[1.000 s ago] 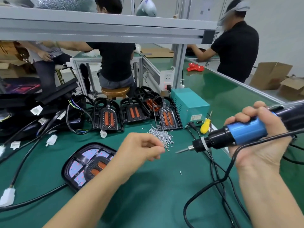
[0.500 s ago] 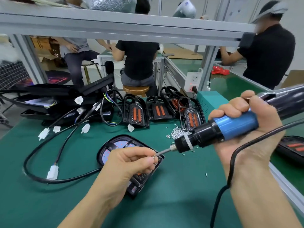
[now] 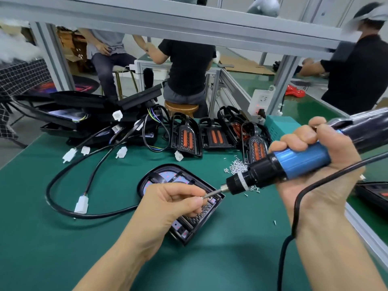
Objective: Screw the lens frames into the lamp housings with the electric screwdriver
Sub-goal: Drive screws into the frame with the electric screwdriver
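Note:
A black lamp housing with its lens frame lies flat on the green mat in the middle. My left hand hovers over it and pinches a small screw against the tip of the screwdriver bit. My right hand grips the blue and black electric screwdriver, which points left and slightly down, its bit meeting my left fingertips. A heap of loose silver screws lies just behind the tool's nose.
Several black lens frames with orange strips stand in a row behind. Stacked housings and cables with white plugs fill the left. A teal power box sits at right. Three people work beyond the aluminium frame.
My left hand came back from the screw heap to above the housing. The screwdriver swung in from the right until its bit met my fingertips.

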Demonstrator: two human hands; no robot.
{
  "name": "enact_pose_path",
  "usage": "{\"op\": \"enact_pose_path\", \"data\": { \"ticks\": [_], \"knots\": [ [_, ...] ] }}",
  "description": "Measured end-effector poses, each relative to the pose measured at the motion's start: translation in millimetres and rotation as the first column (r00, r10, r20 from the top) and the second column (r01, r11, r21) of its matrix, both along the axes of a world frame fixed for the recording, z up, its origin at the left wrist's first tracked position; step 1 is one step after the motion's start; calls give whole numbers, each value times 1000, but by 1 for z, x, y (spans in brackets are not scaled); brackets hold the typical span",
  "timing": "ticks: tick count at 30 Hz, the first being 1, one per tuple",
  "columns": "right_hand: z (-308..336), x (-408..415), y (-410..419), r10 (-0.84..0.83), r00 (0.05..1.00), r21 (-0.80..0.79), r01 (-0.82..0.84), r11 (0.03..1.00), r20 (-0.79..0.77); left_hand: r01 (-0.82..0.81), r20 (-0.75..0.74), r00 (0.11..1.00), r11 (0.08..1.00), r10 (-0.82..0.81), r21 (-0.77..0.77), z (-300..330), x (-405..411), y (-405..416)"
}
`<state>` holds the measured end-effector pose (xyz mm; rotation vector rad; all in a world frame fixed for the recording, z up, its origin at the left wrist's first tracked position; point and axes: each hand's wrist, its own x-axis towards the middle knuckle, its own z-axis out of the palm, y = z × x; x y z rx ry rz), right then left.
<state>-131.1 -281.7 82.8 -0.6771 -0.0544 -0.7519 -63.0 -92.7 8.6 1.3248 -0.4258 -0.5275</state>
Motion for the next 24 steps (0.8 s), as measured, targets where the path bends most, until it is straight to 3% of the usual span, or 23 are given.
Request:
{"op": "enact_pose_path", "data": {
  "ticks": [24],
  "knots": [
    [-5, 7, 12, 47, 999, -24, -47, 999, -21, -44, -64, 997, 997, 40, -63, -13, -2, 6]
  ]
}}
